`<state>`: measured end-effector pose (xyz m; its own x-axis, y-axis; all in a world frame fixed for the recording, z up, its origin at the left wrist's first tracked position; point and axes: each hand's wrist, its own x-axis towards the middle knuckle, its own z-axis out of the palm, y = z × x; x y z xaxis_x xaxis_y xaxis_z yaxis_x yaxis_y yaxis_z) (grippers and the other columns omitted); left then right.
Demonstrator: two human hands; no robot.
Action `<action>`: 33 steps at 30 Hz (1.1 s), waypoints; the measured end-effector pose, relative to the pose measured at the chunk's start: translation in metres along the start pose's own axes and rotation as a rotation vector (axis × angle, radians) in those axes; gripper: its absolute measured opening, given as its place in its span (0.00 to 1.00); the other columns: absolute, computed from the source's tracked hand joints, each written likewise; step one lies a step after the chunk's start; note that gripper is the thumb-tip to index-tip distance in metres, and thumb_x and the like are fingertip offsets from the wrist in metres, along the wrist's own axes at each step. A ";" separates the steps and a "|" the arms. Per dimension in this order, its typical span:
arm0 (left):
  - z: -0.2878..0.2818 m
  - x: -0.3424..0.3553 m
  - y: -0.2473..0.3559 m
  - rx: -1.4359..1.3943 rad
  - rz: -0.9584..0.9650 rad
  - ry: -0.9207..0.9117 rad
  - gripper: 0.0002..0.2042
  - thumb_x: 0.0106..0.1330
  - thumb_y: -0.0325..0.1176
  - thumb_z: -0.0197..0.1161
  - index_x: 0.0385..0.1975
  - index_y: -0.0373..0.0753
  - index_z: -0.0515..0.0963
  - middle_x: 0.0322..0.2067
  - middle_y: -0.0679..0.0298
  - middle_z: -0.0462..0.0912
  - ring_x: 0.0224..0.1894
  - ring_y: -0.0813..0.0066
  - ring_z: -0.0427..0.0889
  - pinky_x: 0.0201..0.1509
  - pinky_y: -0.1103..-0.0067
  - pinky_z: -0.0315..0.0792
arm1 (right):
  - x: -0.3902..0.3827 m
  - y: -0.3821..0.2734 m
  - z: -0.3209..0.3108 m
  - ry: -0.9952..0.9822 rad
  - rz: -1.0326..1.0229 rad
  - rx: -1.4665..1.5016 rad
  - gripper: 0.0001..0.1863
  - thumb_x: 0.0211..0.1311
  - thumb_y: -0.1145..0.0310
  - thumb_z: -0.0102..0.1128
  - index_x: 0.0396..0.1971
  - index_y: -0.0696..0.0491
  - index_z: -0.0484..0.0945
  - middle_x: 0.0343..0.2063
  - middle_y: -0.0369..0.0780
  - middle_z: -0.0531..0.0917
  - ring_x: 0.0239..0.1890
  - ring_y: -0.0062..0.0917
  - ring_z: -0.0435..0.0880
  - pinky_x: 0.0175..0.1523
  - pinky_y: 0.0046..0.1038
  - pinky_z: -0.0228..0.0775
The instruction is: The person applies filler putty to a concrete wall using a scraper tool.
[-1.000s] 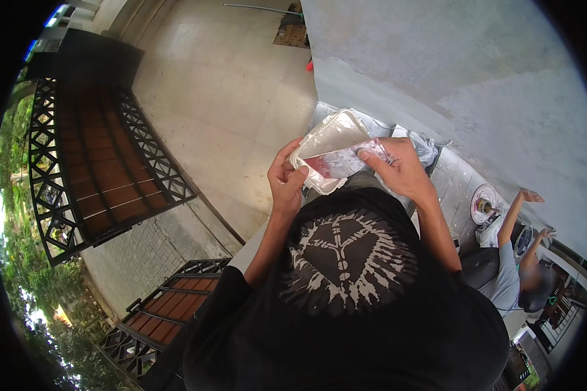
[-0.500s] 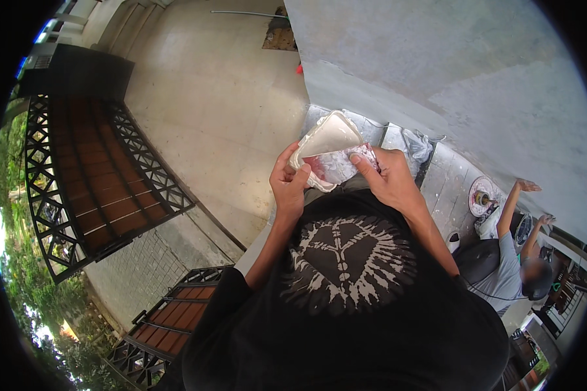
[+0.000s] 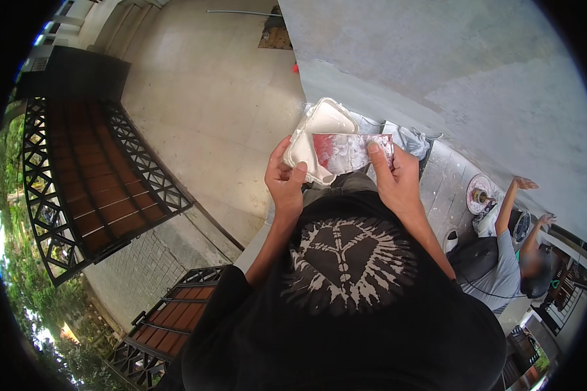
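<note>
Nearest me, in front of the person's waist, the left hand grips a whitish tray by its left edge, thumb over the rim. The right hand has its fingers closed on the right end of a flat red piece, held over the tray's right side. White paste smears it, so loading looks done; how much is left in the tray I can't tell. Off to the right a co-worker raises both arms toward the grey wall beyond; its tone is patchy, so I'd judge the work unfinished.
</note>
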<state>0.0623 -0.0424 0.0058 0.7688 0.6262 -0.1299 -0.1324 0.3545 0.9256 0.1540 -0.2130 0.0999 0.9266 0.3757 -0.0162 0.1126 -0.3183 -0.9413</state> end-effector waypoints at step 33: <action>0.027 -0.016 -0.008 -0.087 0.049 -0.011 0.29 0.58 0.15 0.61 0.62 0.26 0.62 0.49 0.53 0.78 0.47 0.75 0.80 0.49 0.83 0.74 | 0.018 -0.033 -0.004 0.032 -0.283 -0.512 0.10 0.60 0.73 0.58 0.23 0.64 0.73 0.16 0.52 0.75 0.18 0.48 0.76 0.25 0.41 0.66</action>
<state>0.0676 -0.0739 0.0102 0.7670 0.6365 -0.0811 -0.2232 0.3832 0.8963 0.1683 -0.1994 0.1319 0.8449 0.4832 0.2294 0.5085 -0.5926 -0.6247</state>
